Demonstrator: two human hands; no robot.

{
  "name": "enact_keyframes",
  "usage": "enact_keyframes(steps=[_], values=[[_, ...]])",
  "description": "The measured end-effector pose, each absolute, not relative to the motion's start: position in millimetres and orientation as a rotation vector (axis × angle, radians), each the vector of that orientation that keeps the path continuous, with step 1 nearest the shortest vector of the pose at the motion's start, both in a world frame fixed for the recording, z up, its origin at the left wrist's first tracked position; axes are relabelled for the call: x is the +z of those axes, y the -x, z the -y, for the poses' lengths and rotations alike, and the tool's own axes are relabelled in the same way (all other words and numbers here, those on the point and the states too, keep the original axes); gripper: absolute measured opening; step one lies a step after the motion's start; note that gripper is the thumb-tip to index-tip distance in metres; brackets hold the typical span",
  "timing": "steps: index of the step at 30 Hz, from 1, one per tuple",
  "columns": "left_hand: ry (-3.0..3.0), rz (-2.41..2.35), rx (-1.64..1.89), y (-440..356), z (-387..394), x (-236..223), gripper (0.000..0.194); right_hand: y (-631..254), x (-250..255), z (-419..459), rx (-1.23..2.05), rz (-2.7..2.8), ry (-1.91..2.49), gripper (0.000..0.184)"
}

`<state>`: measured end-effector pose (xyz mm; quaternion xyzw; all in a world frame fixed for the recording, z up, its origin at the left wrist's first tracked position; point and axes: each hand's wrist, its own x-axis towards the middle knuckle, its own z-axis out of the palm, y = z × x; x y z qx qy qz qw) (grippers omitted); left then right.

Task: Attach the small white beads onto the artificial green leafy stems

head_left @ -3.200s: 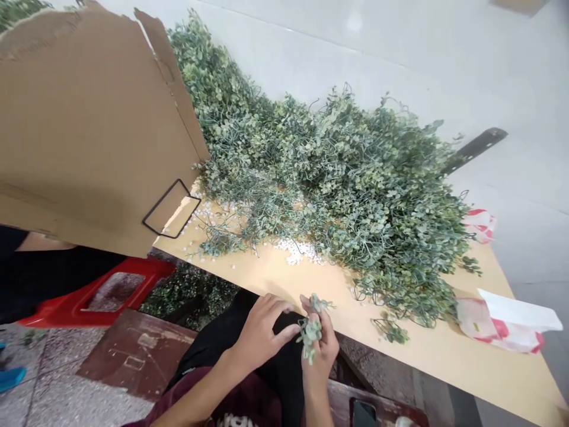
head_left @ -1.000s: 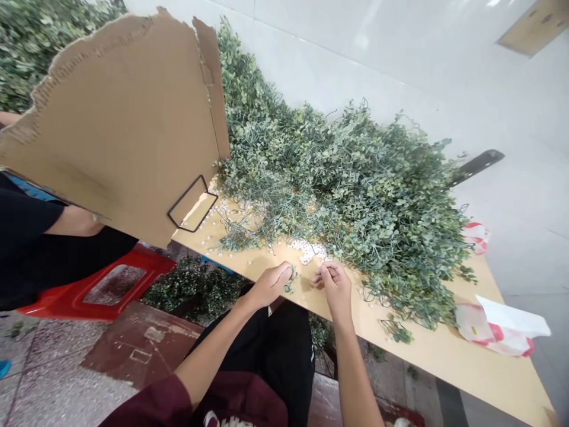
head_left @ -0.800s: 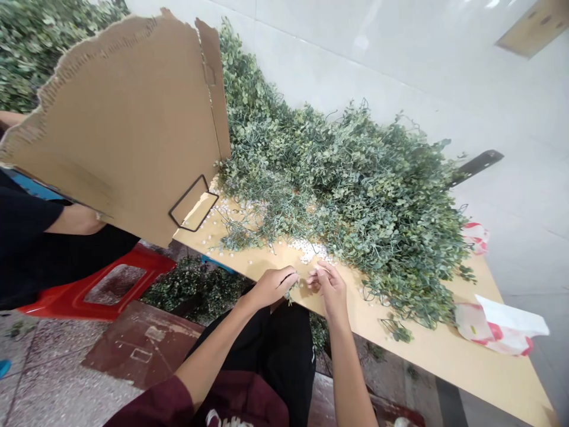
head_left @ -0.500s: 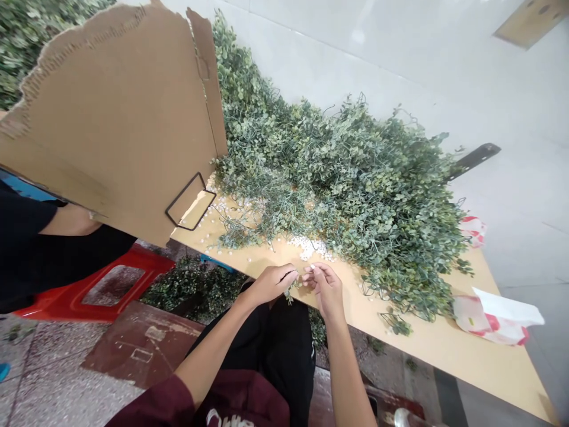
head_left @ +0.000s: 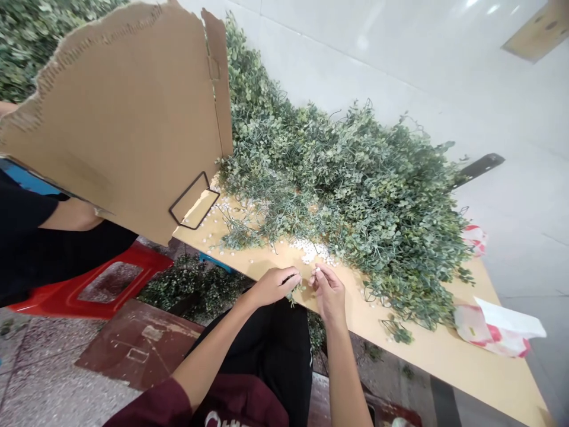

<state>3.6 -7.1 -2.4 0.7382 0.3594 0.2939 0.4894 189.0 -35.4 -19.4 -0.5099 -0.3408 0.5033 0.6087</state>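
Observation:
My left hand [head_left: 276,287] is closed on a small green leafy sprig [head_left: 293,295], whose leaves stick out below the fingers near the table's front edge. Just to its right, my right hand [head_left: 329,290] pinches a tiny white piece [head_left: 317,270] between thumb and forefinger. A small gap separates the two hands. Right behind them lies a scatter of small white pieces [head_left: 311,251] on the table [head_left: 478,356]. Beyond that rises a large heap of artificial greenery [head_left: 355,172], with a loose sprig [head_left: 242,234] at its left front.
A torn cardboard sheet [head_left: 124,112] stands at the left, a black wire frame [head_left: 194,200] at its foot. Another person's arm [head_left: 71,214] shows behind it, above a red stool [head_left: 133,261]. On the right lie a red-and-white wrapper [head_left: 489,329] and a dark metal strip [head_left: 480,169].
My hands have moved slightly apart, the right one shifting a little to the right. The left still holds the sprig. The whole view has shifted slightly.

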Motion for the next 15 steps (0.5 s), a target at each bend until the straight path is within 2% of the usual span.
enact_keyframes(steps=[3,9,15], values=[[-1.776,-0.865,0.711,-2.8,7.0,-1.2,0.033,-188.9,-19.7,36.8,1.117,0.795,1.209,0.029],[-1.776,-0.879,0.712,-2.4,7.3,0.9,0.032,-185.1,-10.0,35.5,1.113,0.784,1.19,0.043],[-1.818,-0.896,0.698,-3.3,7.6,3.8,0.031,-188.1,-7.7,33.6,1.21,0.888,1.203,0.019]])
